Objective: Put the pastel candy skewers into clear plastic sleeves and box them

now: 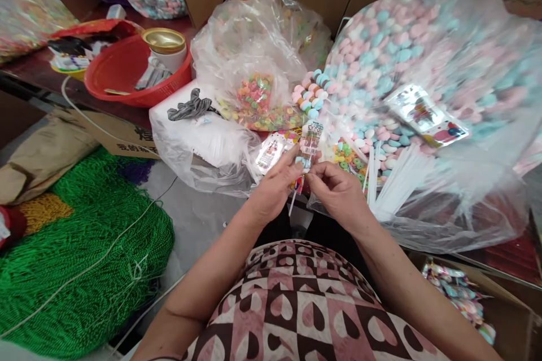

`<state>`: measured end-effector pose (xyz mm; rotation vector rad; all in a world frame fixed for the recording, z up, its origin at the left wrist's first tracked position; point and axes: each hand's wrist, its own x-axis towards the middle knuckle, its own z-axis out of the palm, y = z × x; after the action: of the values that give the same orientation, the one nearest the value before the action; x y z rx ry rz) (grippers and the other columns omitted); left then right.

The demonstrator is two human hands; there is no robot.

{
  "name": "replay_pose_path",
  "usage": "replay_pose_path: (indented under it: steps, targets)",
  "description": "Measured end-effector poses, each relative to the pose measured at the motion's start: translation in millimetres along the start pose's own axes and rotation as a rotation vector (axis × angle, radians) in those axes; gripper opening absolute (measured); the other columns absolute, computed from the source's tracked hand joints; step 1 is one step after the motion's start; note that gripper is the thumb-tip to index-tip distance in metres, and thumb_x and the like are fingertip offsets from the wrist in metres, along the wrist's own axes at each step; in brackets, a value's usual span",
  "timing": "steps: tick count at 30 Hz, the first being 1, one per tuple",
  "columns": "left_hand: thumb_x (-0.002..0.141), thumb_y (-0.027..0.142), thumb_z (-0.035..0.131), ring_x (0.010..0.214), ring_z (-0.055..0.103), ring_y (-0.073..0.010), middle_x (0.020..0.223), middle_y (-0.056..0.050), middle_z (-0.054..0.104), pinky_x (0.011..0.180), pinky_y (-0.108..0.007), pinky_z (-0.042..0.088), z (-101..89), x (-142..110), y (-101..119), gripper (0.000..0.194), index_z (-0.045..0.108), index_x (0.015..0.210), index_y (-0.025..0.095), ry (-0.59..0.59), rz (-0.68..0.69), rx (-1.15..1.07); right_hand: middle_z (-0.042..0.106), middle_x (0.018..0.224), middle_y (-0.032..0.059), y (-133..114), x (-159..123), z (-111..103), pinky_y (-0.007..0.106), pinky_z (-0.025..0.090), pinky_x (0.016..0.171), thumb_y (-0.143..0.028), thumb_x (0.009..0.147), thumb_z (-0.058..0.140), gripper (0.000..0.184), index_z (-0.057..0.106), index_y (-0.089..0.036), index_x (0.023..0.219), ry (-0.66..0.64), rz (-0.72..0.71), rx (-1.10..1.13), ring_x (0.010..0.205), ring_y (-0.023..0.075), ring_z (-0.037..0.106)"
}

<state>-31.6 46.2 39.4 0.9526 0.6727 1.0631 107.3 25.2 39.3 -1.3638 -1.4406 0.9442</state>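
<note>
My left hand is closed on a small printed clear candy packet, with blue and pink pieces visible inside. The fingers of my right hand are pinched together at the packet's lower right edge. A white stick with a colourful top pokes out below my left hand. Just beyond that hand lie shiny printed pouches. Past the packet, strung pastel candies rest between the bags. Many white sticks lie to the right of my right hand, beside fruit-coloured ring candies.
A big clear bag of pastel candies fills the right, with a silver pouch on it. A red basket stands left of a white plastic bag. Green cord is heaped low left. An open box holds wrapped candies.
</note>
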Motion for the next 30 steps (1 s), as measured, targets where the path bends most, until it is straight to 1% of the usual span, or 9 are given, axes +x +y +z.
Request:
replay_pose_path:
  steps: [4,7,11,14,19,22,26,28,30]
  targets:
    - [0.093,0.063,0.038,0.111,0.064,-0.0251,0.096,-0.006,0.073,0.104,-0.044,0.043,4.9,-8,29,0.053,0.073,0.106,0.025,-0.026,0.158,0.030,0.056,0.059,-0.0042,-2,13,-10,0.024,0.038,0.053,-0.025,0.081,0.058,0.012,0.061,-0.019,0.071,0.158,-0.053,-0.143,0.053,0.0098,0.047]
    - [0.091,0.064,0.042,0.104,0.065,-0.0250,0.089,-0.007,0.074,0.105,-0.043,0.043,6.4,-12,23,0.055,0.077,0.095,0.021,-0.087,0.133,0.222,0.061,0.064,-0.0024,-13,20,-15,0.025,0.041,0.055,-0.026,0.083,0.058,0.011,0.063,-0.020,0.076,0.321,-0.125,-0.233,0.056,0.0116,0.052]
    - [0.089,0.068,0.043,0.094,0.066,-0.0211,0.087,-0.005,0.073,0.094,-0.037,0.048,3.4,-2,4,0.057,0.074,0.103,0.021,0.056,-0.076,0.053,0.066,0.070,-0.0002,-31,7,-9,0.025,0.044,0.059,-0.022,0.087,0.056,0.012,0.064,-0.021,0.078,0.183,-0.369,-0.351,0.061,0.0128,0.059]
    - [0.089,0.073,0.034,0.083,0.066,-0.0186,0.079,-0.005,0.071,0.083,-0.033,0.051,-2.1,1,9,0.066,0.075,0.092,0.020,0.169,-0.068,-0.107,0.066,0.067,0.0003,-28,-1,-7,0.025,0.044,0.058,-0.019,0.088,0.053,0.016,0.063,-0.021,0.076,0.081,-0.511,-0.451,0.061,0.0130,0.060]
    - [0.086,0.064,0.053,0.066,0.058,-0.0137,0.064,-0.003,0.063,0.069,-0.027,0.048,-2.3,-9,17,0.055,0.074,0.067,0.018,0.040,-0.064,0.264,0.068,0.074,0.0034,-17,8,-16,0.030,0.046,0.065,-0.023,0.091,0.054,0.016,0.064,-0.022,0.079,0.285,-0.416,-0.533,0.067,0.0164,0.061]
    - [0.088,0.070,0.041,0.063,0.056,-0.0140,0.059,-0.003,0.059,0.067,-0.028,0.048,0.1,-7,5,0.064,0.072,0.068,0.018,0.011,-0.140,0.149,0.069,0.076,0.0050,-19,5,-16,0.033,0.048,0.072,-0.025,0.092,0.054,0.016,0.066,-0.023,0.081,0.182,-0.493,-0.464,0.074,0.0191,0.062]
    - [0.084,0.056,0.061,0.086,0.065,-0.0170,0.091,-0.004,0.070,0.080,-0.030,0.052,-3.9,-3,1,0.039,0.072,0.093,0.021,0.089,-0.076,0.024,0.069,0.080,0.0045,-14,-11,-11,0.035,0.050,0.078,-0.027,0.092,0.055,0.016,0.065,-0.024,0.080,0.025,-0.395,-0.207,0.083,0.0198,0.064]
    - [0.079,0.041,0.072,0.105,0.064,-0.0202,0.107,-0.004,0.070,0.092,-0.034,0.051,-6.3,-7,6,0.023,0.072,0.095,0.023,0.041,0.053,0.202,0.070,0.089,0.0047,-7,-16,-12,0.035,0.050,0.084,-0.031,0.092,0.057,0.017,0.063,-0.024,0.078,0.045,-0.229,-0.030,0.090,0.0195,0.064]
    - [0.080,0.033,0.072,0.127,0.054,-0.0248,0.130,-0.005,0.062,0.107,-0.043,0.045,-6.5,-12,11,0.018,0.072,0.098,0.027,-0.131,0.216,0.500,0.070,0.100,0.0052,0,-20,-17,0.036,0.049,0.090,-0.039,0.091,0.059,0.021,0.061,-0.023,0.077,0.066,-0.066,0.181,0.099,0.0194,0.064]
